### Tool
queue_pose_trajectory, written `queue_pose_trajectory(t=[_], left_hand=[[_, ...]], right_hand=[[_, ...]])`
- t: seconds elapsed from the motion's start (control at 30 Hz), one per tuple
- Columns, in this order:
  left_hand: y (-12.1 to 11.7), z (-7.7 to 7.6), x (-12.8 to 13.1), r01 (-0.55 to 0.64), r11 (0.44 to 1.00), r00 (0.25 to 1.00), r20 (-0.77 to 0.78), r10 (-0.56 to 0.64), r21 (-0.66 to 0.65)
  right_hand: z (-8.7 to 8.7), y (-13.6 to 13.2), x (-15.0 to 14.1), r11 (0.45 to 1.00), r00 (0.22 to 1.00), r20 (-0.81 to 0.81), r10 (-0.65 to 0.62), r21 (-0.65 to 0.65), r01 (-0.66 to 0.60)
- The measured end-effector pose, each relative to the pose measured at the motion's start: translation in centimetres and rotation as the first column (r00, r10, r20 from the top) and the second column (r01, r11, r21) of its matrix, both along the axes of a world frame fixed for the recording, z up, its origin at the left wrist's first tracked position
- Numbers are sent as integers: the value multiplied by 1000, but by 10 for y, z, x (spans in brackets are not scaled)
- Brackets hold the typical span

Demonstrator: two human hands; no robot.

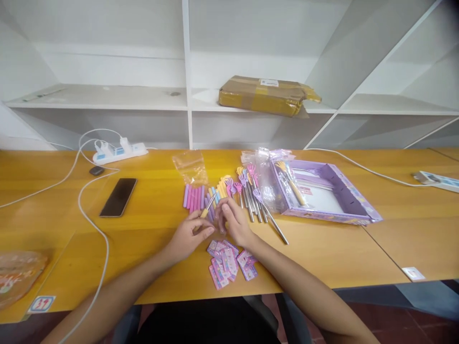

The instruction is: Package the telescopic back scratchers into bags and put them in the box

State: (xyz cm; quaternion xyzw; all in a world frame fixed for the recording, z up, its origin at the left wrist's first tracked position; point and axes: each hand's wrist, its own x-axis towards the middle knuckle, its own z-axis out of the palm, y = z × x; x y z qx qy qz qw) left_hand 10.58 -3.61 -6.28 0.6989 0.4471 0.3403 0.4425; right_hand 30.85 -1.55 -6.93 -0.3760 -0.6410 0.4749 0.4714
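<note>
My left hand (191, 235) is closed around a back scratcher (205, 212), its yellow handle between the fingers and its metal rod slanting up to the right. Close beside it, my right hand (234, 222) has its fingers curled; what they hold, if anything, is hard to make out. Just beyond the hands lie pink and purple handle tubes (194, 198) in a row. Several back scratchers with metal rods and coloured hand-shaped heads (244, 178) are bunched to the right. Printed cards (229, 263) lie in a loose pile below my hands.
A purple box (358, 218) at the right holds a bagged yellow back scratcher (294, 190). Clear plastic bags (263, 167) lie by it, another bag (191, 166) behind the tubes. A phone (118, 197), cable and power strip (120, 152) are left; a carton (265, 95) sits on the shelf.
</note>
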Motion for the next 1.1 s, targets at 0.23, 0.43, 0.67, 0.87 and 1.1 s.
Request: queue_pose_trajectory(t=[0.23,0.43,0.67,0.87,1.1], left_hand=[[-1,-4,0,140,990,990,-9,-140,35],[8,-2,-7,-87,995,975,206,77,40],[36,-2,-27,-445,885,703,560,439,-136],[43,3,-31,-455,868,579,675,457,-197],[43,8,-32,-454,864,547,698,462,-216]], right_hand=[[-7,13,-5,973,986,-114,118,-186,-138],[-7,30,10,970,936,-268,-226,-147,192],[13,23,31,999,996,-66,-52,-13,51],[16,3,17,936,894,405,192,198,-291],[8,7,14,943,852,486,192,148,-297]])
